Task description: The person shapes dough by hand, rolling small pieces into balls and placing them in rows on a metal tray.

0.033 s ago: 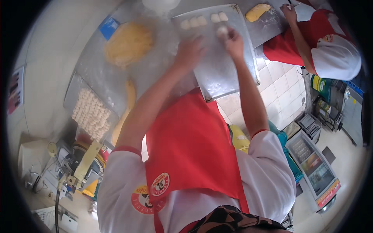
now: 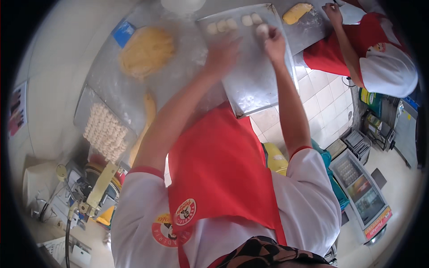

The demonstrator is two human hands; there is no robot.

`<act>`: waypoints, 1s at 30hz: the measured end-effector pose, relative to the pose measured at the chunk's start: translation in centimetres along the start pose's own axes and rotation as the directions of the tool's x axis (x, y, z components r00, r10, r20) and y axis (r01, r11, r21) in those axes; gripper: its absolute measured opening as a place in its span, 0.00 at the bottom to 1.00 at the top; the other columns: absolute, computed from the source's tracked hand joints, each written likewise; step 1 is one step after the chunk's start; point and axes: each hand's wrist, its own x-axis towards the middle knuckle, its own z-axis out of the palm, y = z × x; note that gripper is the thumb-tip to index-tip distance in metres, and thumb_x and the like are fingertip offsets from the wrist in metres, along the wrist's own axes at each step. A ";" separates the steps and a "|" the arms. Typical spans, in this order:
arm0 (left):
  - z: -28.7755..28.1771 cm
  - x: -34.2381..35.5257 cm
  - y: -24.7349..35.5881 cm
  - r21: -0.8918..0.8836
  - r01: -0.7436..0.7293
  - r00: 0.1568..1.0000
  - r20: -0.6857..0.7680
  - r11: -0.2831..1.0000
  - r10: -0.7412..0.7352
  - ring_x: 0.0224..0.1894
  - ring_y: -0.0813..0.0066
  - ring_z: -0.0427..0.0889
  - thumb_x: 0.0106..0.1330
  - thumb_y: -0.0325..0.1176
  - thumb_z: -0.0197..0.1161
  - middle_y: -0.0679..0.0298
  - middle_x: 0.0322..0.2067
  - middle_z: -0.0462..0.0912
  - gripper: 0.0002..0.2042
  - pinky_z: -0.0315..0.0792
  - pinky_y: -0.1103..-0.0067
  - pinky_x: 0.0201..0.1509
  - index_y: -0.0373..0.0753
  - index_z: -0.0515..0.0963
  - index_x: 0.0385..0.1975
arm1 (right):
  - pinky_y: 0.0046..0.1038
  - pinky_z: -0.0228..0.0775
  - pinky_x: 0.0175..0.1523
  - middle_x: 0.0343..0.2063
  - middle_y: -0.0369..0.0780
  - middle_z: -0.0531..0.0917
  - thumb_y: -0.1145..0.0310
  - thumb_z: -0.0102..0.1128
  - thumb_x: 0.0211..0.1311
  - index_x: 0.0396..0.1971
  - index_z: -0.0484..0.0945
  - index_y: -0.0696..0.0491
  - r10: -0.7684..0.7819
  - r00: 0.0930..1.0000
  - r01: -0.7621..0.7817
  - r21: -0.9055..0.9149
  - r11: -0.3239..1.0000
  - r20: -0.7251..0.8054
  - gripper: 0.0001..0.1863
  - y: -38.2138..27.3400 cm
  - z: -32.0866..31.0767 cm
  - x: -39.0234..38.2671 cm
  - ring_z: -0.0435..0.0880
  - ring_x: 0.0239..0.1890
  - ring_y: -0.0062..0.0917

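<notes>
- At the far left, rows of small pale dough pieces (image 2: 106,133) lie packed together near the edge of the surface (image 2: 185,58), with a long dough strip (image 2: 149,109) just beside them, partly behind the left forearm.
- Further along, a wide yellowish dough mass (image 2: 147,51) rests against a flat blue object (image 2: 124,34); it looks soft and probably heavier than anything else here.
- The left hand (image 2: 223,54) hovers above or just over the left side of the metal tray (image 2: 250,91), near a row of three dough rounds (image 2: 222,25). It is blurred, so I cannot tell how wide its fingers are or whether they touch anything.
- To the right of that row, a pair of dough rounds (image 2: 251,19) sits side by side on the tray.
- The single dough ball (image 2: 262,30) is at the fingers of the right hand (image 2: 274,44), below and right of the pair. Those fingers are drawn in narrow at its right edge and seem to hold it. It should be light, soft and easily dented; a loose fingertip hold around its sides would suit it best.
- Against the earlier frame, the right hand and the ball have shifted together up and to the right, and the left hand slightly rightward; the five rounds stay put.
- At the far right, a yellow dough loaf (image 2: 297,14) lies near a co-worker's hand (image 2: 333,14).
</notes>
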 end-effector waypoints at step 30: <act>-8.9 -29.1 -8.9 0.241 0.951 0.298 -0.564 0.191 -0.770 0.58 0.57 0.75 0.61 0.49 0.72 0.57 0.50 0.78 0.26 0.65 0.56 0.61 0.43 0.75 0.55 | 0.32 0.76 0.53 0.45 0.43 0.87 0.57 0.61 0.73 0.54 0.81 0.59 -0.184 0.903 0.182 0.042 0.982 0.388 0.21 -4.5 10.6 -12.3 0.86 0.46 0.29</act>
